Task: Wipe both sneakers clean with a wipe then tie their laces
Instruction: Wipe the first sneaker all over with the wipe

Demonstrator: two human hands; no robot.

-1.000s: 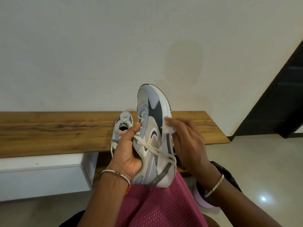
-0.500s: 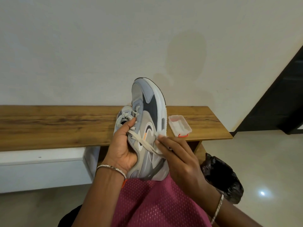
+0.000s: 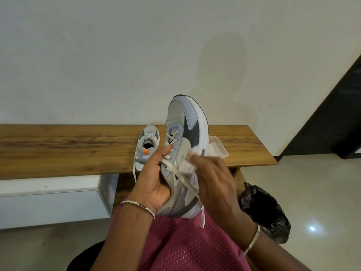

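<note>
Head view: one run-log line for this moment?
step: wiping | left hand: grips held sneaker | right hand: presses wipe to its side | other sneaker: on bench

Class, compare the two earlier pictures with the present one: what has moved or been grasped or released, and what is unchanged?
The right hand slid the wipe from the white sole edge of the held sneaker down onto its side panel beside the laces. Nothing was picked up or let go. The left hand grips that sneaker as before, and the second sneaker sits unmoved on the bench.
</note>
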